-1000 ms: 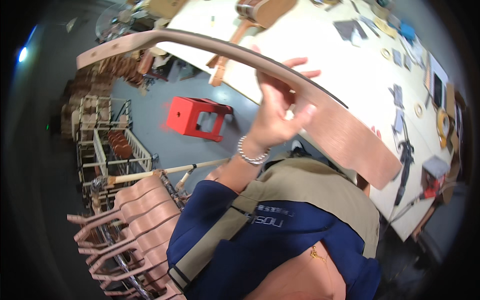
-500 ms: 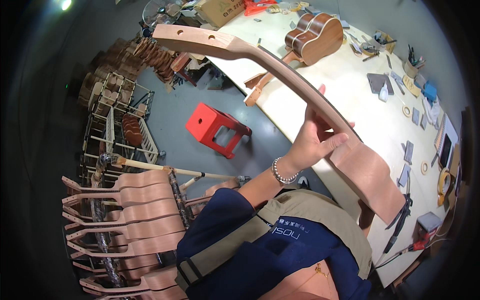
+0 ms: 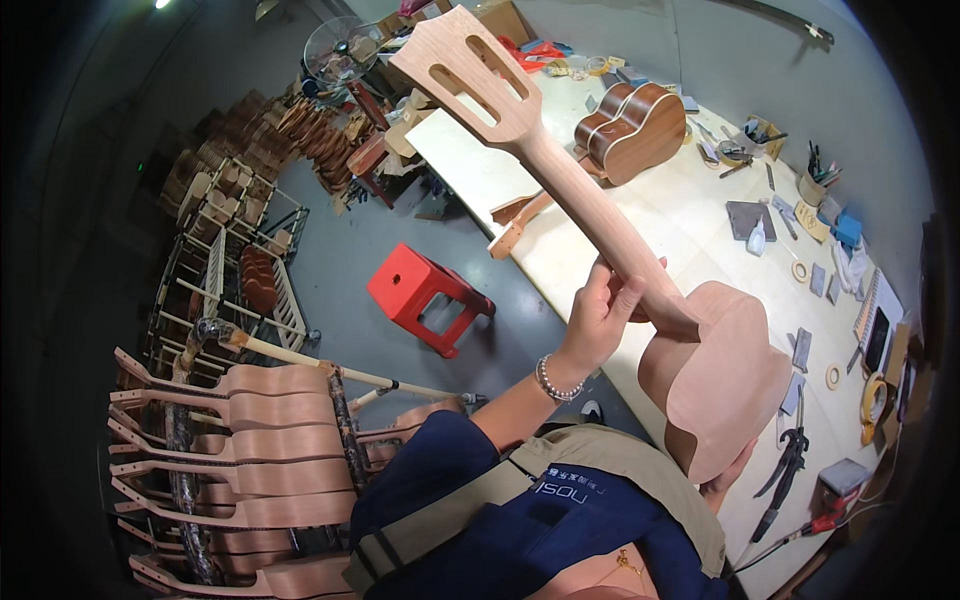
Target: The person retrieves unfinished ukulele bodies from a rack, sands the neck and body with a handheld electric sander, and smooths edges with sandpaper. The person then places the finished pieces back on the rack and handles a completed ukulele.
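An unfinished ukulele (image 3: pixel 722 372) of pale bare wood is held up over the worktable, slanting from upper left to lower right. Its back faces me, and its slotted headstock (image 3: pixel 480 85) points to the far left. My left hand (image 3: pixel 598 318), with a beaded bracelet at the wrist, is closed round the neck close to the body. At the tail end, my right hand (image 3: pixel 733 472) grips the lower edge of the body; most of its fingers are hidden behind the wood. A darker ukulele with light edging (image 3: pixel 640 135) lies on the table beyond.
The white worktable (image 3: pixel 590 225) carries sanding blocks, tape rolls, a glue bottle (image 3: pixel 757 238) and a black air gun (image 3: pixel 785 470) at its right. A red stool (image 3: pixel 430 295) stands on the floor to the left. Nearer, a rack (image 3: pixel 180 450) holds several pale ukuleles.
The ukulele has turned about its length, from showing its side to showing its back and slotted headstock. My right hand, hidden before, now shows at the tail end.
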Available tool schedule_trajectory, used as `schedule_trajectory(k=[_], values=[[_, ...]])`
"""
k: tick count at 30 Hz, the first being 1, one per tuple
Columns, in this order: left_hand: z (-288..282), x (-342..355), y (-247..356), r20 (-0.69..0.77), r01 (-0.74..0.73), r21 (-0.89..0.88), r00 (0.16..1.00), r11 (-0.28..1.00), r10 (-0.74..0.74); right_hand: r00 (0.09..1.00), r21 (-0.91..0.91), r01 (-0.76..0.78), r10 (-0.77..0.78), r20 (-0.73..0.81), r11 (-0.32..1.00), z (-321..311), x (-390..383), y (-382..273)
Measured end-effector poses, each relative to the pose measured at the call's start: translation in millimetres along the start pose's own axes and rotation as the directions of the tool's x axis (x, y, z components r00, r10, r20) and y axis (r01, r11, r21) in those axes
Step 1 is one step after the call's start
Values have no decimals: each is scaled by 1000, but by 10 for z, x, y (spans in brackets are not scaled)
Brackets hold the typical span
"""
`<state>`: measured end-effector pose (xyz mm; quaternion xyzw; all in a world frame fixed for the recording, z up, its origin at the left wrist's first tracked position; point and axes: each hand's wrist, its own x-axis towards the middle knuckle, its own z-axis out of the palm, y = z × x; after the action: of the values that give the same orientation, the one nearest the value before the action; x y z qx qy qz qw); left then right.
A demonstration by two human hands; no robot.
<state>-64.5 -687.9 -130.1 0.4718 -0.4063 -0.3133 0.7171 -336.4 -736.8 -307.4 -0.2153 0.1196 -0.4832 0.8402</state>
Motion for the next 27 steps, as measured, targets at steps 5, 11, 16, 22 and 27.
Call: schedule_trajectory(k=[5,11,16,22,27], values=[[83,24,-82,-110,-168,187,975,968,191,986,-422,123,-160,-53,898,-445,-79,101],[-10,47,-65,-120,-227,157,962,961,247,972,-488,114,-199,-127,866,-473,-93,98],[-55,50,-14,-120,-174,290,969,941,216,987,-330,46,-94,-133,943,-344,-81,88],[-29,114,-98,-91,-263,400,942,878,324,965,-178,49,-92,-245,983,-34,-71,92],[-79,143,-81,-31,-310,158,947,937,319,964,-196,-55,1,-265,979,-29,-24,34]])
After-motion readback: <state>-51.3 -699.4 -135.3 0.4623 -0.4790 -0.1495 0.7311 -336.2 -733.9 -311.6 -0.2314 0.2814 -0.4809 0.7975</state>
